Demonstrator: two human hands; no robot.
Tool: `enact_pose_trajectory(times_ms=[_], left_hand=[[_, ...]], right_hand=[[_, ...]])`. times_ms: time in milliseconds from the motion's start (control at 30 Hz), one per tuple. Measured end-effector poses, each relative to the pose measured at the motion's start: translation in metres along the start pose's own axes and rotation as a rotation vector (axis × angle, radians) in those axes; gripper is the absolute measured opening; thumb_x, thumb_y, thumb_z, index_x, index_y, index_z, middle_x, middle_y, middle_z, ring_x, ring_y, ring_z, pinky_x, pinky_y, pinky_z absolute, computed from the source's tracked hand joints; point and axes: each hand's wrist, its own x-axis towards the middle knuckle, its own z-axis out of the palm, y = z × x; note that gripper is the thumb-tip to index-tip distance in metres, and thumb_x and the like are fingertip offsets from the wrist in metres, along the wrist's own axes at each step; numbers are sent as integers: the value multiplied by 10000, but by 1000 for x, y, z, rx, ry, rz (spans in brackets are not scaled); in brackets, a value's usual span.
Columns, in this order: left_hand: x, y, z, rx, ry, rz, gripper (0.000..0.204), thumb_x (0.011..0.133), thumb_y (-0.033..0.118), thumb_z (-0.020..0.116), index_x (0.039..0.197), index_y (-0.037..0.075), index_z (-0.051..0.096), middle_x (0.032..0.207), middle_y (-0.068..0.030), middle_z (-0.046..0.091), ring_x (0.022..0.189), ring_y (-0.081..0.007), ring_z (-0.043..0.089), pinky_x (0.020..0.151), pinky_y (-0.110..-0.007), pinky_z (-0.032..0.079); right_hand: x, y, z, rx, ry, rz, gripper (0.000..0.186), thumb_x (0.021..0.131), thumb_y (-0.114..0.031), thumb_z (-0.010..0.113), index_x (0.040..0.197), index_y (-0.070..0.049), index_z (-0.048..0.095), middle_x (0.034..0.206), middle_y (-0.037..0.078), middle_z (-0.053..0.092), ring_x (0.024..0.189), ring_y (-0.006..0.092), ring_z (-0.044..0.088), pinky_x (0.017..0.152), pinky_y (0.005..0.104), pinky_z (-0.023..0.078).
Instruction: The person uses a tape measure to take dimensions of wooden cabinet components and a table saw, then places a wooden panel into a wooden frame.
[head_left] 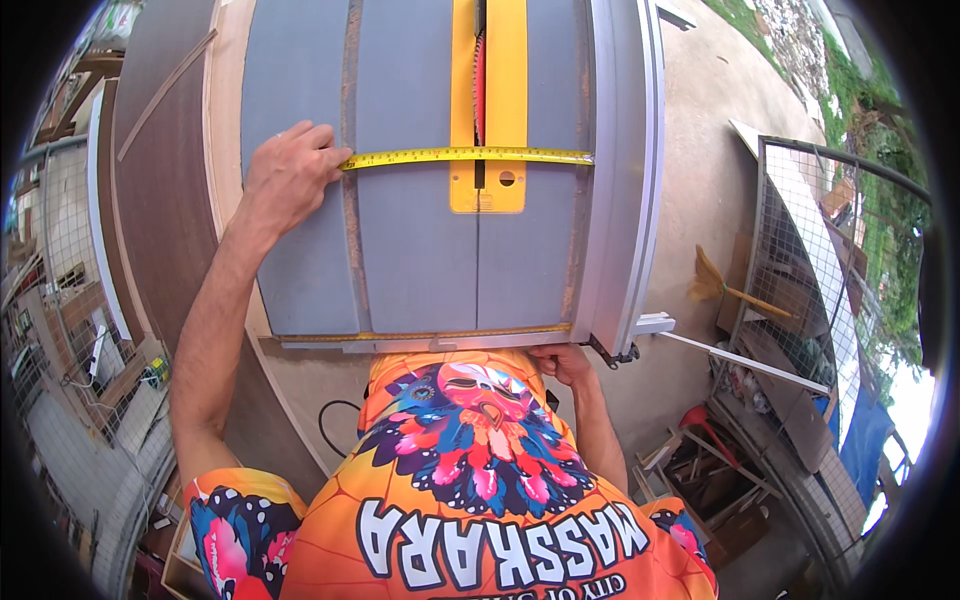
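Note:
My left hand [287, 178] is closed on a yellow tape measure [420, 158] at the left of a grey table saw top [415, 250]. The tape lies straight across the top, over the yellow insert plate [488, 197], and its far end meets the silver rip fence [615, 200] on the right. Just beyond the tape, the red-sided saw blade [479, 90] shows in the slot. My right hand [566, 364] is low at the front rail [470, 342], beside my shirt, with curled fingers; what they hold, if anything, is hidden.
A brown wooden board [165, 170] runs along the saw's left side. On the right are a broom [735, 287], a wire mesh frame [800, 220] and a heap of wood scraps [705, 460]. The fence handle end [652, 324] juts out at the front right.

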Motion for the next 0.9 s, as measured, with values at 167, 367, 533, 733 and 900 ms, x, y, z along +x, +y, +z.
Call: enact_pose_trajectory(times_ms=[167, 367, 533, 733, 900], left_hand=[[0, 1, -1, -5, -10, -13, 268, 818, 114, 849, 1086, 109, 835, 864, -14, 620, 857, -183, 609, 751, -363, 550], [2, 1, 0, 7, -19, -10, 260, 829, 117, 849, 1088, 117, 840, 863, -11, 622, 854, -176, 607, 742, -357, 551], [2, 2, 1, 24, -53, -44, 256, 834, 125, 850, 1090, 118, 844, 865, -7, 627, 851, -171, 605, 743, -353, 555], [1, 2, 1, 39, -40, -40, 268, 830, 117, 851, 1098, 123, 847, 864, -11, 626, 854, -172, 606, 747, -352, 557], [2, 2, 0, 30, -36, -33, 265, 832, 122, 849, 1097, 132, 850, 864, -11, 623, 857, -173, 608, 746, -354, 556]], right_hand=[[-1, 1, 0, 20, 7, 3, 103, 944, 32, 713, 996, -40, 662, 669, -21, 527, 495, 86, 433, 460, 274, 286], [-1, 0, 1, 14, -20, -15, 99, 944, 26, 713, 1003, -39, 667, 660, -24, 525, 490, 82, 431, 454, 274, 280], [-1, 1, -1, -1, -18, -26, 111, 937, 24, 714, 1023, -36, 677, 658, -21, 534, 489, 81, 443, 448, 270, 282], [-3, 2, 1, 0, 1, -29, 124, 933, 22, 712, 1042, -30, 683, 658, -17, 537, 488, 81, 447, 441, 264, 277], [-3, 3, -1, 2, -14, -37, 131, 932, 23, 712, 1050, -25, 684, 660, -15, 538, 489, 80, 448, 440, 263, 277]])
